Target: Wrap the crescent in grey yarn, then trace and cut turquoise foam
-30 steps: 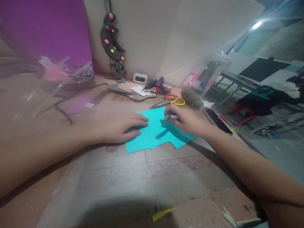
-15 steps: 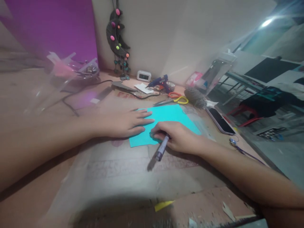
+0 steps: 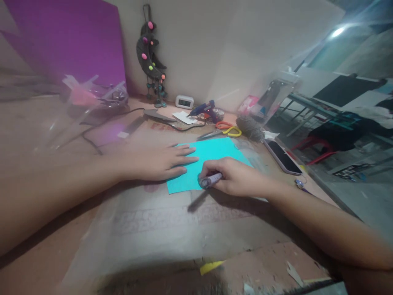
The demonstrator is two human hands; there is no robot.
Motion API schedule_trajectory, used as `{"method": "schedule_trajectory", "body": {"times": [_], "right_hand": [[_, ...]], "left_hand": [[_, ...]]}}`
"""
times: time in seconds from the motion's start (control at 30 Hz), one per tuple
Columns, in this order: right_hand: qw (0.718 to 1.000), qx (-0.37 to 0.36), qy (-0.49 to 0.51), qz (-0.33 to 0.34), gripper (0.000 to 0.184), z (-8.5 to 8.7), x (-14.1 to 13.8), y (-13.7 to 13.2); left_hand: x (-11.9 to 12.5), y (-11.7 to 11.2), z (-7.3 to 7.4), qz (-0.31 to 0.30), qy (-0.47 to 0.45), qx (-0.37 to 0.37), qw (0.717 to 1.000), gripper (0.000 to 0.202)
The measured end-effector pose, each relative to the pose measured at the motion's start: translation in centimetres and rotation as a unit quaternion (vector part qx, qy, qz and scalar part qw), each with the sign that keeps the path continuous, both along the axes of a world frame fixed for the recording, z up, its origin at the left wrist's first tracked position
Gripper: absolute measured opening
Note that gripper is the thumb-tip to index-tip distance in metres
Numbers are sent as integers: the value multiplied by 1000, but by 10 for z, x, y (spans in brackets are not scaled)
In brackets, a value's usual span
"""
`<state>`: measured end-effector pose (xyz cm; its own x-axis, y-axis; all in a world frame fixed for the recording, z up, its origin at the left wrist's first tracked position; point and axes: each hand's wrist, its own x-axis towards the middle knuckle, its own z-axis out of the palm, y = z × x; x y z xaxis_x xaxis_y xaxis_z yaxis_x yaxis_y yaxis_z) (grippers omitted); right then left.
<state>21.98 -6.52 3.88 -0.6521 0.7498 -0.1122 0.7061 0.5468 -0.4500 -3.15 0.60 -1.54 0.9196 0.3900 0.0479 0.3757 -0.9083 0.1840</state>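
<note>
A sheet of turquoise paper (image 3: 211, 149) lies on a translucent plastic sheet (image 3: 147, 237) on the table. My left hand (image 3: 166, 162) rests flat on the paper's left side, its fingers spread and holding nothing. In my right hand (image 3: 231, 176) is a pen (image 3: 211, 180), gripped between curled fingers over the paper's lower right part. The pen's rear end points toward me; its tip is hidden behind the hand. No mark on the paper can be made out.
Behind the paper lie scissors (image 3: 231, 131), a glue gun (image 3: 202, 108), grey yarn (image 3: 250, 128) and a small white clock (image 3: 184, 101). A phone (image 3: 283, 157) lies near the table's right edge. A clear plastic bag (image 3: 92, 98) stands at left, and a yellow scrap (image 3: 211, 267) lies in front.
The pen has tilted, its rear end swinging up and slightly right, and my right hand has shifted a little to the right. My left hand stays pressed on the paper.
</note>
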Motion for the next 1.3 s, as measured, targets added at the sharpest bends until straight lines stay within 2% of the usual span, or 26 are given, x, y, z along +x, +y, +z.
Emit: {"method": "schedule_trajectory", "body": {"times": [0.17,0.33,0.47,0.67,0.8,1.0,1.17,1.3], "right_hand": [[996,78,-2,-32,23,3,-1,-3],[1000,17,-23,-7,17,4,2,-2],[995,79,-1,-52,22,0,1,3],[999,18,-24,-13,15,4,4,2],[996,70,-5,-50,21,2,6,2],[999,17,-31,-15,20,5,7,-1],[996,73,7,-45,21,0,5,2],[999,13,-31,-7,20,8,8,0]], "left_hand": [[0,0,0,0,-8,2,1000,61],[0,1,-1,0,0,-4,1000,60],[0,1,-2,4,-2,-2,1000,58],[0,0,1,2,2,-12,1000,59],[0,1,1,6,2,-13,1000,58],[0,0,1,-3,-6,-15,1000,58],[1,-1,1,1,-2,-16,1000,59],[0,0,0,3,1,-15,1000,60]]}}
